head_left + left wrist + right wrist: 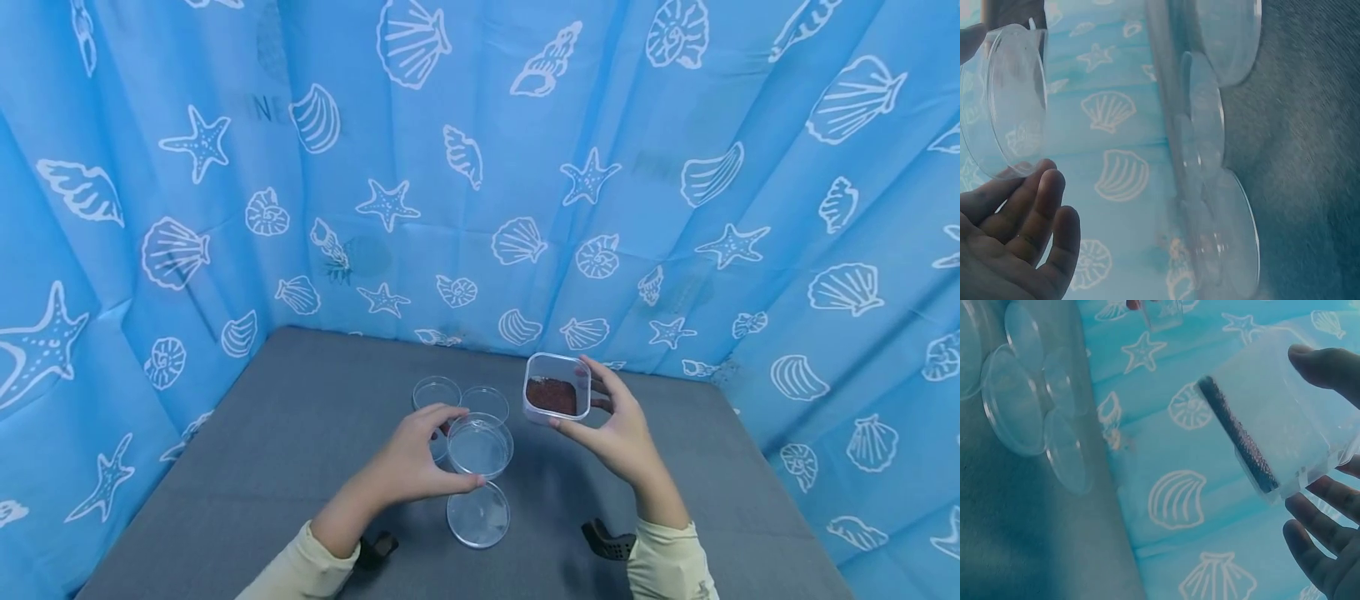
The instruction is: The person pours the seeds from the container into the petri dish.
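My left hand grips a clear round petri dish by its edge, thumb and fingers on opposite sides. In the left wrist view that petri dish is raised off the table and seen nearly edge-on. My right hand holds a clear square plastic box between thumb and fingers. Dark reddish-brown granules cover the bottom of the box, showing as a thin dark layer in the right wrist view. The box, without a lid on it, tips slightly toward me, to the right of the dish.
On the grey table lie several more clear round dishes or lids, among them a back-left one, another beside it and a nearer one. A blue seashell-print curtain encloses the table's back and sides.
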Tool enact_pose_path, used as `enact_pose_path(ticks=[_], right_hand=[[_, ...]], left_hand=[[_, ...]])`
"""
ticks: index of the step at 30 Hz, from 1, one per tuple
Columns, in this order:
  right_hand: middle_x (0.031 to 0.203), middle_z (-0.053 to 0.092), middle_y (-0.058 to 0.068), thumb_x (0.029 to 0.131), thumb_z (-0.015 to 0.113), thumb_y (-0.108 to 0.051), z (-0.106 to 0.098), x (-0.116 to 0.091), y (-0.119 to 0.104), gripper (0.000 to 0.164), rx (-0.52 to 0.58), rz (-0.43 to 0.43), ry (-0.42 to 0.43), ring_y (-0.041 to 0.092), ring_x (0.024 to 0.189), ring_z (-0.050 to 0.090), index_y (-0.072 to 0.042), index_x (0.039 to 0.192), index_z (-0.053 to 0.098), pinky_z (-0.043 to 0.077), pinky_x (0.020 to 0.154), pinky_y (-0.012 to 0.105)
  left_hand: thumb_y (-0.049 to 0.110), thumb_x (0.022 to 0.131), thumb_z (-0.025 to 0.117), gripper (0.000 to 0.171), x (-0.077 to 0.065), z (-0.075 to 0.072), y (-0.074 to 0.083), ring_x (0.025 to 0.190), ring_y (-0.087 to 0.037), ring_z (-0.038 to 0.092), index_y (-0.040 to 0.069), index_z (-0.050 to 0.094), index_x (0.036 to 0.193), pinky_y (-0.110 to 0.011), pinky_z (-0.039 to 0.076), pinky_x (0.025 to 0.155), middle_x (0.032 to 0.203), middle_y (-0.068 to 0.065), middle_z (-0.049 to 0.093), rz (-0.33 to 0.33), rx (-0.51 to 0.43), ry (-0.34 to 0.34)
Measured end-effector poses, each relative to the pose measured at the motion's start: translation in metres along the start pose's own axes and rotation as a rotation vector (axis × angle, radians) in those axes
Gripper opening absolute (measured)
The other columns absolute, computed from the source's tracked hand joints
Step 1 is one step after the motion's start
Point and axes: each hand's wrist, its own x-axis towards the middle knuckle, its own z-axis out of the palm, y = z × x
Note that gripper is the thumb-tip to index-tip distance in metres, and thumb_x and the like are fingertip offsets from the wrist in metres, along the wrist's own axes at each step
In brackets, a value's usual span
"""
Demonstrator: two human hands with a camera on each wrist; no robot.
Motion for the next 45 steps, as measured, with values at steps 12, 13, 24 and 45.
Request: enact_pose_path(ticks=[12, 13, 24, 45], right_hand=[[0.138, 0.053, 0.004, 0.065, 0.093, -0.026, 0.005, 0.004, -0.018, 0.101, -0.092, -0.131, 0.016, 0.019, 0.121, 0.051, -0.03, 0.15, 0.038, 0.047, 0.093, 0.045], [0.139, 0.053, 0.005, 0.065, 0.093, -0.025, 0.005, 0.004, -0.019, 0.102, -0.105, -0.149, 0.014, 0.019, 0.121, 0.05, -0.029, 0.15, 0.038, 0.048, 0.093, 0.045], [0.144, 0.049, 0.002, 0.063, 0.094, -0.017, 0.01, 0.0, -0.032, 0.102, -0.157, -0.237, -0.021, 0.023, 0.131, 0.044, -0.028, 0.149, 0.041, 0.045, 0.099, 0.051], [0.142, 0.051, 0.004, 0.061, 0.093, -0.012, 0.024, 0.0, -0.051, 0.102, -0.362, -0.414, 0.001, 0.03, 0.13, 0.047, -0.026, 0.149, 0.043, 0.037, 0.1, 0.06]], left_hand=[[0.057, 0.066, 0.085, 0.078, 0.0, 0.008, 0.007, 0.089, -0.014, 0.053, 0.033, 0.054, 0.134, -0.027, 0.044, 0.064, 0.103, 0.02, 0.054, -0.012, 0.007, 0.013], [0.056, 0.066, 0.085, 0.079, 0.0, 0.009, 0.007, 0.088, -0.015, 0.053, 0.032, 0.054, 0.135, -0.026, 0.044, 0.063, 0.103, 0.019, 0.053, -0.008, 0.008, 0.016], [0.061, 0.068, 0.082, 0.087, -0.002, 0.015, 0.001, 0.089, -0.018, 0.052, 0.03, 0.049, 0.142, -0.026, 0.044, 0.065, 0.118, 0.007, 0.057, 0.029, -0.009, 0.02], [0.072, 0.064, 0.077, 0.088, 0.003, 0.013, -0.002, 0.088, -0.015, 0.053, 0.028, 0.055, 0.136, -0.025, 0.045, 0.064, 0.11, 0.019, 0.052, 0.003, 0.017, 0.073]])
